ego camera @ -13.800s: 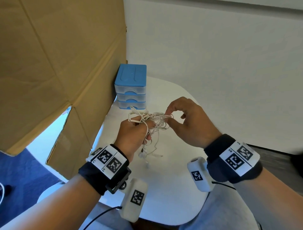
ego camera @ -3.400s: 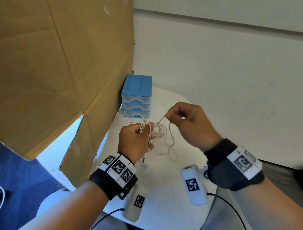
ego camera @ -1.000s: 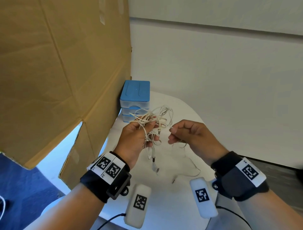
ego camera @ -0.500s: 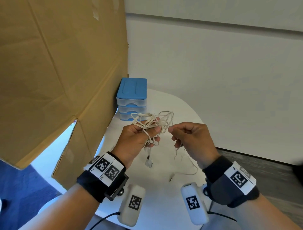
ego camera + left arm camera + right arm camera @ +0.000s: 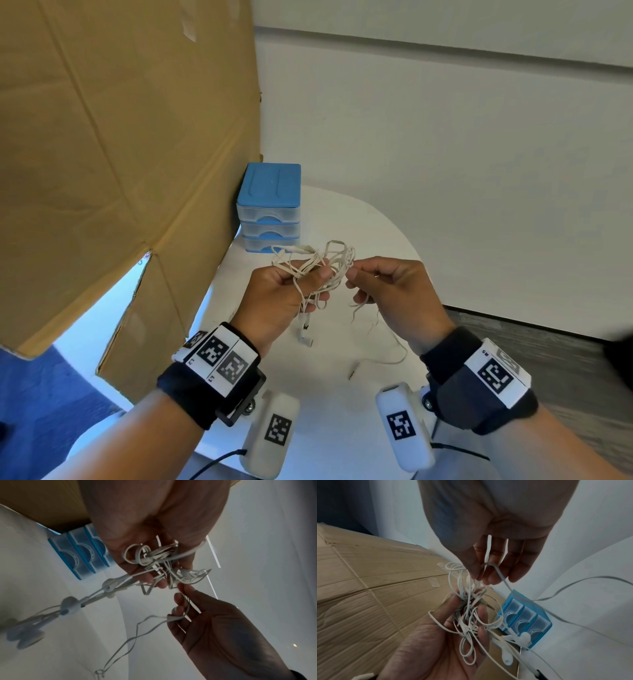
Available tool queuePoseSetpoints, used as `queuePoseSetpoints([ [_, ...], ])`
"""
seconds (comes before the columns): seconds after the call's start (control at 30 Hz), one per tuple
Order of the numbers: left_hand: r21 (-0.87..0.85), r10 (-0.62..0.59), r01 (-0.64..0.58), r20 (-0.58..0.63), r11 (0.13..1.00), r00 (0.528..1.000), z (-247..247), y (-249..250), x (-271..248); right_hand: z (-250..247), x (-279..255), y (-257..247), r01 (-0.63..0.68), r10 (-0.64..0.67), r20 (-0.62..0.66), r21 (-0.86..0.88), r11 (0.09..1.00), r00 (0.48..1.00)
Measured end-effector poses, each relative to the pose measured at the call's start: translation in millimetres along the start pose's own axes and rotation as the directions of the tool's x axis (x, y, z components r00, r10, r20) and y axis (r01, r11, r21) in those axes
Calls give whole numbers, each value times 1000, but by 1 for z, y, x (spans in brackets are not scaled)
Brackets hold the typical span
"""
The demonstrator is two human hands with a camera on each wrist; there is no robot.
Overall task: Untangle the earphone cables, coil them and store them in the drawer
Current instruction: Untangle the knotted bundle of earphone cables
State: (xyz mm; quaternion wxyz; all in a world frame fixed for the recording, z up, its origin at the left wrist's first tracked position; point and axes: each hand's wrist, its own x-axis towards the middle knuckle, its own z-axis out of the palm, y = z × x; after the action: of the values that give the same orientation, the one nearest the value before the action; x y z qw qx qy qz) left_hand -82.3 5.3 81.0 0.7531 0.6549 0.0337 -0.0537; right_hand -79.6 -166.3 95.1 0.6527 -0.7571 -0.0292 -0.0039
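Observation:
A tangle of white earphone cables (image 5: 317,265) hangs above the white table (image 5: 329,394). My left hand (image 5: 291,287) grips the bundle (image 5: 467,616) in its curled fingers, and earbuds (image 5: 306,337) dangle below it. My right hand (image 5: 370,277) pinches one strand (image 5: 489,566) at the tangle's right edge. That strand (image 5: 145,631) trails down to a jack plug (image 5: 352,373) lying on the table. The small drawer unit (image 5: 270,209), blue-topped with three clear drawers, stands behind the hands, all drawers closed.
A large cardboard sheet (image 5: 113,144) leans along the table's left side, touching the drawer unit. A white wall (image 5: 462,171) runs behind. The table's rounded right edge (image 5: 411,253) drops to a grey floor (image 5: 565,359).
The hands have stayed close together. My right hand has closed in on the tangle's right edge, and the dangling earbuds have swung slightly.

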Motion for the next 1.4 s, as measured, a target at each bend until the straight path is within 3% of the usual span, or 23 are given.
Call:
queuePoseSetpoints([
  [0.17, 45, 28, -29, 37, 999, 999, -1, 0, -1, 1, -2, 1, 17, -15, 82, -16, 1000, 996],
  [0.4, 49, 42, -45, 55, 998, 998, 0, -1, 0, -6, -1, 4, -17, 17, 3, 83, 996, 1000],
  [0.6, -64, -52, 55, 51, 996, 997, -2, -1, 1, -8, -2, 4, -22, 23, -7, 128, 991, 1000],
  [0.77, 4, 13, -14, 53, 1000, 999, -3, -4, 2, -9, -2, 5, -34, 30, 27, 143, 989, 999],
  [1.03, 13, 136, -140, 172, 990, 976, 2, -5, 1, -10, -1, 2, -99, 99, 11, 209, 973, 995],
  [1.23, -17, 73, -71, 169, 997, 983, 0, 0, 0, -13, -2, 2, -85, 81, 26, 208, 975, 996],
  [1.4, 13, 90, -94, 182, 996, 979, -1, 3, -2, -14, -3, -1, -60, 52, 42, 204, 977, 998],
])
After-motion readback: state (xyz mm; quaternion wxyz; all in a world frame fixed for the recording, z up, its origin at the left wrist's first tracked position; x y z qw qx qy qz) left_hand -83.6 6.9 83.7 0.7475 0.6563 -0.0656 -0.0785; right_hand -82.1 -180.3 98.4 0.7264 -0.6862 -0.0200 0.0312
